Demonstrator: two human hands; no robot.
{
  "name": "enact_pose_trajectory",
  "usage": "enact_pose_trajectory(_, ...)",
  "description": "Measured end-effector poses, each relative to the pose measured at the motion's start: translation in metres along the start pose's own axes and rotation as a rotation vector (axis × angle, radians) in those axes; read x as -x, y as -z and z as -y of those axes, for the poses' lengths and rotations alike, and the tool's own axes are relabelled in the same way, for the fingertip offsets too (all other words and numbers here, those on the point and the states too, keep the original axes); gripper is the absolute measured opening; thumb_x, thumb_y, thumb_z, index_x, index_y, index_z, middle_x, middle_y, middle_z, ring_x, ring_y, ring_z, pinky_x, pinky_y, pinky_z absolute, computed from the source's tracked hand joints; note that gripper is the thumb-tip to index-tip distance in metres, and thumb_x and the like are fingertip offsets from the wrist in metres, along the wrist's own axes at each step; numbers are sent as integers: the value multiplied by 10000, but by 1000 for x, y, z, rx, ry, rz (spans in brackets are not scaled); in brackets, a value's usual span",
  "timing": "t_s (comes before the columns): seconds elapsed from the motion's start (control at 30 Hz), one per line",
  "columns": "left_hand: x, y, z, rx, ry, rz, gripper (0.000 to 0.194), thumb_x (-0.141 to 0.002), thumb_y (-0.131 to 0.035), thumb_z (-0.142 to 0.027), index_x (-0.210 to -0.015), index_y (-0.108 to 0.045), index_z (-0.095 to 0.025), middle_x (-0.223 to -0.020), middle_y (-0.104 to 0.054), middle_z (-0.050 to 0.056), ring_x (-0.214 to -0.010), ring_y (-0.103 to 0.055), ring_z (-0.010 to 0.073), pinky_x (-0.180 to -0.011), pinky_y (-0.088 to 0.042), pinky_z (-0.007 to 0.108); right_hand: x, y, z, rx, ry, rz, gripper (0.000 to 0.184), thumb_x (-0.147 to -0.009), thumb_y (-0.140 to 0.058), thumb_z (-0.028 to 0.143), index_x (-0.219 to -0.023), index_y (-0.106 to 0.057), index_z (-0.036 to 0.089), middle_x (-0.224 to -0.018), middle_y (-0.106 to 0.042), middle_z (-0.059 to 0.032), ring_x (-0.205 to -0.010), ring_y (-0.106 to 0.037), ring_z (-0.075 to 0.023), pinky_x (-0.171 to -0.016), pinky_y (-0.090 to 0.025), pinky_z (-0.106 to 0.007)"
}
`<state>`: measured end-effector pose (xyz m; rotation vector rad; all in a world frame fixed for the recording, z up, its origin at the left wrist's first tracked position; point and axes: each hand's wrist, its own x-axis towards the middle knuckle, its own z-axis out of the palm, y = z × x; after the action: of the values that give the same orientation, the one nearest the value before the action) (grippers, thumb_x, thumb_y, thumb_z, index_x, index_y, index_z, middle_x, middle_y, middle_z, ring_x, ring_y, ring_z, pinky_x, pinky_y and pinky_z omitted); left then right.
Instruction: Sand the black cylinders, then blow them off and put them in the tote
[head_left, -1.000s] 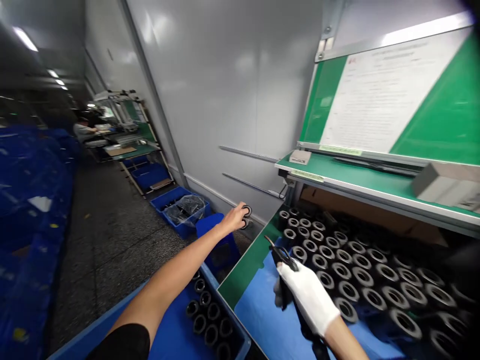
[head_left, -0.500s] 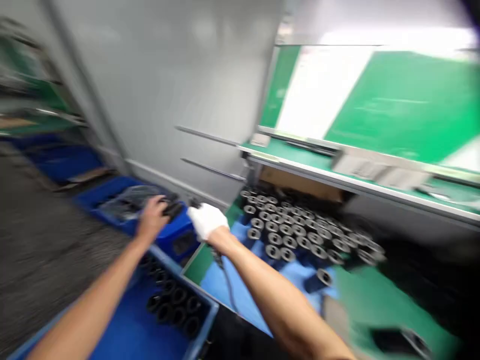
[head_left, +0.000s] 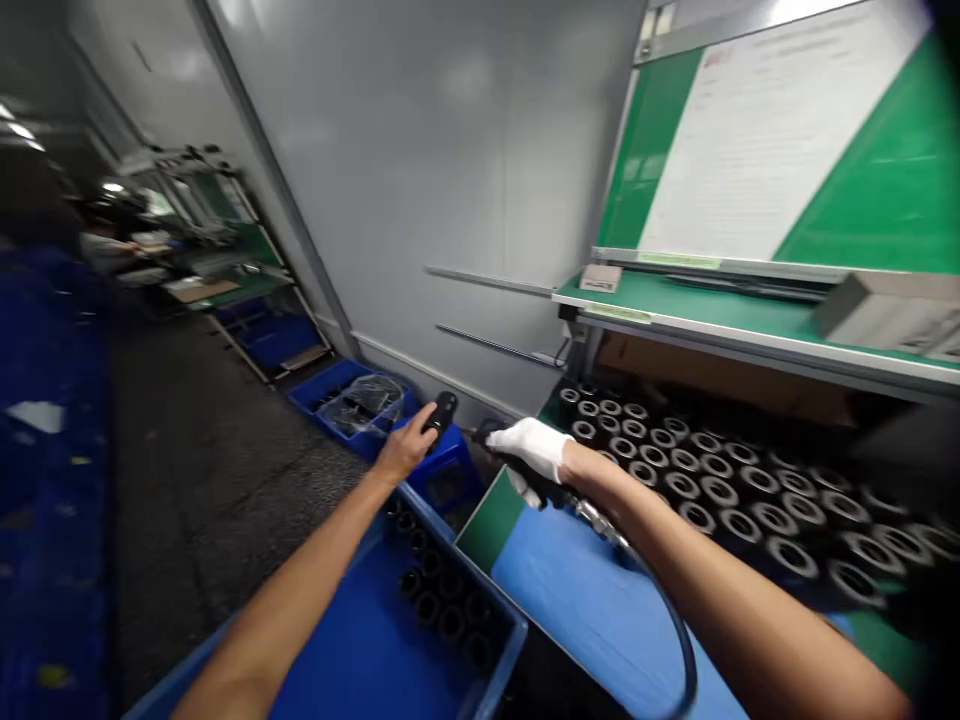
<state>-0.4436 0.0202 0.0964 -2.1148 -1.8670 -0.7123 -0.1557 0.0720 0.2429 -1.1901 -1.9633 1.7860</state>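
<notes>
My bare left hand (head_left: pixel 407 445) is closed around a black cylindrical part (head_left: pixel 444 408), held up over the blue bins. In my white-gloved right hand (head_left: pixel 534 448) is a black air blow gun (head_left: pixel 546 488), its nozzle end pointing left toward that part but apart from it. A metal fitting and a dark hose (head_left: pixel 681 640) trail from the gun toward me. Below my left forearm, a blue crate (head_left: pixel 330 650) holds several black tubes (head_left: pixel 450 622) along its right side. Rows of black cylinders with metal ring tops (head_left: pixel 718 491) stand on the bench to the right.
A light blue sheet (head_left: pixel 592 600) covers part of the green bench (head_left: pixel 487 525). Further back is a blue bin (head_left: pixel 304 395) with plastic-wrapped parts. A shelf (head_left: pixel 750 310) with cardboard boxes (head_left: pixel 885 310) overhangs the cylinders. Grey wall panels (head_left: pixel 450 150) rise behind.
My view has turned left, so the bench and shelf appear further right. The blow gun and the part in my left hand now show more clearly; both were blurred before.
</notes>
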Motion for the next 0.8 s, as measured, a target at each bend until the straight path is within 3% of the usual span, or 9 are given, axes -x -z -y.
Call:
enact_pose_trajectory(0.13,12,2,5,-26,-13,33,260,-856,-446,-78,-880,-662,-220,-1501,-450,86,-1253,-573,273,-985,-541,401,-9,-7,-6,21,-17,60,528,-931,-429,515,-623,-547,103,-394,-482,-23,-349,-475,-78,-431,-407,-138)
enact_pose_trajectory(0.27,13,2,-4,46,53,25,326,-797,-459,-14,-926,-667,-230,-1512,-431,59,-1259,-565,256,-1017,-522,381,-11,-9,-6,88,-65,23,566,-921,-404,552,-556,-534,140,-368,-474,-39,-305,-437,-102,-355,-380,-180)
enact_pose_trajectory(0.4,3,0,-17,180,223,-159,414,-700,-471,43,-966,-657,-214,-1458,-473,63,-1309,-511,231,-1076,-472,341,-3,-14,-5,112,-65,54,589,-906,-433,563,-508,-536,142,-387,-510,-60,-300,-433,-102,-357,-380,-194)
enact_pose_trajectory(0.53,-2,-7,-28,226,408,-364,380,-698,-524,-3,-1008,-631,-196,-1246,-580,97,-1207,-561,248,-1070,-463,391,2,-25,-11,119,-130,141,601,-890,-410,555,-452,-501,155,-351,-472,-74,-279,-422,-115,-331,-363,-206)
enact_pose_trajectory(0.63,2,-12,-33,224,468,-421,358,-712,-533,-23,-1020,-621,-183,-1173,-597,107,-1137,-586,255,-1030,-486,412,1,-30,-17,126,-151,95,572,-879,-428,550,-455,-481,170,-345,-458,-67,-292,-449,-126,-315,-345,-200)
enact_pose_trajectory(0.8,12,-11,-41,308,432,-459,460,-702,-519,11,-1085,-627,-219,-1307,-554,83,-1255,-531,231,-1111,-426,373,-1,-28,-13,162,-164,52,562,-891,-429,483,-438,-487,156,-359,-476,-82,-279,-437,-122,-306,-340,-202)
